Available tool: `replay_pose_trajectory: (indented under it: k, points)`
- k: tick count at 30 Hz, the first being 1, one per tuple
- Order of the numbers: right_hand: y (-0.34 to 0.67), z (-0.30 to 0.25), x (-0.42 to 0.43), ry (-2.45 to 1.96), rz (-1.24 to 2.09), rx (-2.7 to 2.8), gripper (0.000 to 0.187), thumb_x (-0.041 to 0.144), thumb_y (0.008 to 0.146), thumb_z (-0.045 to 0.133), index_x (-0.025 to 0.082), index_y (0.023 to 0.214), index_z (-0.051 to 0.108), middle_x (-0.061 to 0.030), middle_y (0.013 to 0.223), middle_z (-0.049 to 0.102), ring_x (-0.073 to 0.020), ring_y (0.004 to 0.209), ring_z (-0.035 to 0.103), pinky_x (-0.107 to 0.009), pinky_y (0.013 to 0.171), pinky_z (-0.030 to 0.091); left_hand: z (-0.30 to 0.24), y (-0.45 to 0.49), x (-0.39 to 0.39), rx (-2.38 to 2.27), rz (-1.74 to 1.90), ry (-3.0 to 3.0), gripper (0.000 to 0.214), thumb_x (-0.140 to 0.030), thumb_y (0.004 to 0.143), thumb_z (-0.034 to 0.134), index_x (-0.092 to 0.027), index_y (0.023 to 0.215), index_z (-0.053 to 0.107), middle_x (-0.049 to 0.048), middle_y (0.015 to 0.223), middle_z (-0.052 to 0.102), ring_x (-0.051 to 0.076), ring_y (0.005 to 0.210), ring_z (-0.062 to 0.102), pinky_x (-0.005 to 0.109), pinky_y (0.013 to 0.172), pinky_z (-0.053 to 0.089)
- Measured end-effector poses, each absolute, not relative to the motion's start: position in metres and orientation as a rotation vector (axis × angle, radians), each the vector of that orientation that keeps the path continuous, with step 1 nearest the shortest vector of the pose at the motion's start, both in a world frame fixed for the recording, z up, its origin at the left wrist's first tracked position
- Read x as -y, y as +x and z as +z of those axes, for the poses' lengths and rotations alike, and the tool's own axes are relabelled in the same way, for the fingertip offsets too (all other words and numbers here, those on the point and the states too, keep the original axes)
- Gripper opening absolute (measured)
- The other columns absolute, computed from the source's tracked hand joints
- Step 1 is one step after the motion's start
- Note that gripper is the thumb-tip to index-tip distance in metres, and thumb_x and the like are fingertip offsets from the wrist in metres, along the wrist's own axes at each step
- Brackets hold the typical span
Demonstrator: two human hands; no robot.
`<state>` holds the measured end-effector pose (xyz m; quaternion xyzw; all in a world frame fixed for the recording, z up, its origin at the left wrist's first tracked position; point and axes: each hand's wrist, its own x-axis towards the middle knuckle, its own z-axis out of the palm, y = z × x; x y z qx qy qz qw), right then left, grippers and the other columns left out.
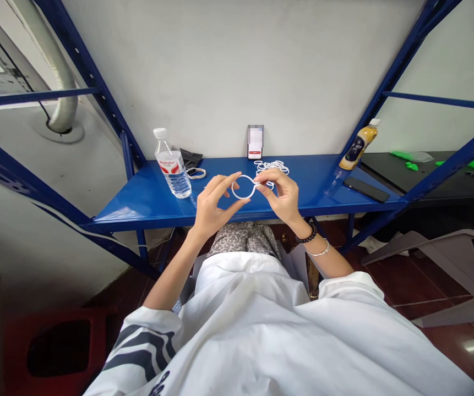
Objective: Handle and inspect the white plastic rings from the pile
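A thin white ring (244, 198) is held up in front of me, above the front part of the blue table. My left hand (214, 201) has it from the left, index fingertip at the upper rim and thumb at the lower rim. On the opposite side, the thumb and index finger of my right hand (280, 195) pinch together at the ring's edge. Just behind my right hand lies a loose pile of similar white rings (276, 165), partly covered by my fingers. The ring's material cannot be made out.
A phone (255, 143) with a lit screen leans on the wall. To the left stand a water bottle (173, 170), a white band (196, 174) and a black bag (190, 158). On the right are a yellow drink bottle (359, 144) and a dark phone (366, 189). Blue posts frame the table (137, 201).
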<state>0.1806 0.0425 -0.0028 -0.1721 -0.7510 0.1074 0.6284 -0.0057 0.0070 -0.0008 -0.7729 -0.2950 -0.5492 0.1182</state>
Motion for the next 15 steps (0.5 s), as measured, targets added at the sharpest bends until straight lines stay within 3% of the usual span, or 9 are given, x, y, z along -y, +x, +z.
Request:
replay_pose_trajectory:
  k: [15]
  points:
    - [0.1803, -0.0024, -0.0387, -0.289, 0.316, 1.712, 0.005, 0.023, 0.091, 0.063, 0.025, 0.093, 0.068, -0.0021, 0.089, 0.069, -0.0172, 0.083, 0.065, -0.033, 0.074, 0.055, -0.0002, -0.0056, -0.0061, 0.768, -1.622, -2.243, 0.043, -0.033, 0.087, 0.070, -0.023, 0.126, 0.059, 0.0001, 0.085, 0.067, 0.011, 0.069, 0.057, 0.027, 0.072, 0.052]
